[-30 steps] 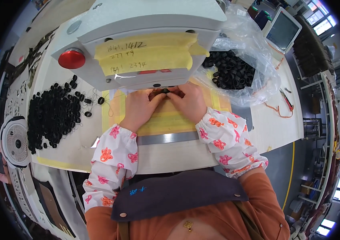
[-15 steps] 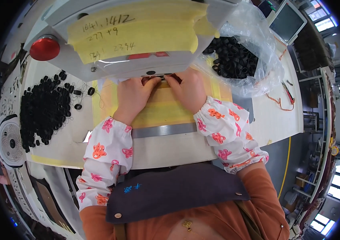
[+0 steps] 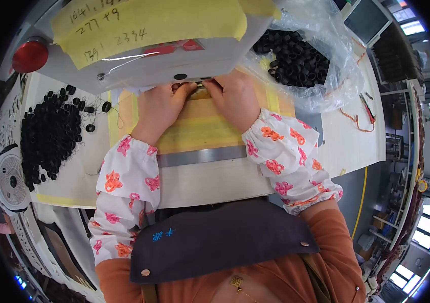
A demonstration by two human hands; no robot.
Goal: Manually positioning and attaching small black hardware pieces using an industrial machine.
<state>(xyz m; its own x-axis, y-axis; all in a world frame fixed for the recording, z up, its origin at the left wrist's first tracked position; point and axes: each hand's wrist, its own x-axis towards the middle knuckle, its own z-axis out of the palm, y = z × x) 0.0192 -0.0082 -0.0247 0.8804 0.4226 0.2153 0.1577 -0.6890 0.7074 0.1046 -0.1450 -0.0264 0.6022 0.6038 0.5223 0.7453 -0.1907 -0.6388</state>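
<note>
Left hand (image 3: pixel 160 110) and right hand (image 3: pixel 239 101) close together at machine (image 3: pixel 139 68), upper centre, can't tell what they pinch; thread-trailing black rings (image 3: pixel 50 132) at left look done, plain black bands (image 3: pixel 300 61), upper right, seemingly waiting

Under the lip of the machine (image 3: pixel 139 66), most fingers of your left hand (image 3: pixel 159 108) and right hand (image 3: pixel 237 98) are out of sight. The piece (image 3: pixel 200 85) between your thumbs is too small and shaded to tell what it is, or how firmly you grip it. The top edge cuts off the machine, its yellow tape (image 3: pixel 189 25), the bag (image 3: pixel 341 55) and the screen (image 3: pixel 367 21). Your orange top (image 3: pixel 189 291) runs out below. At far left, the fan (image 3: pixel 12 177) hides part of a blurred person (image 3: pixel 3 225).
</note>
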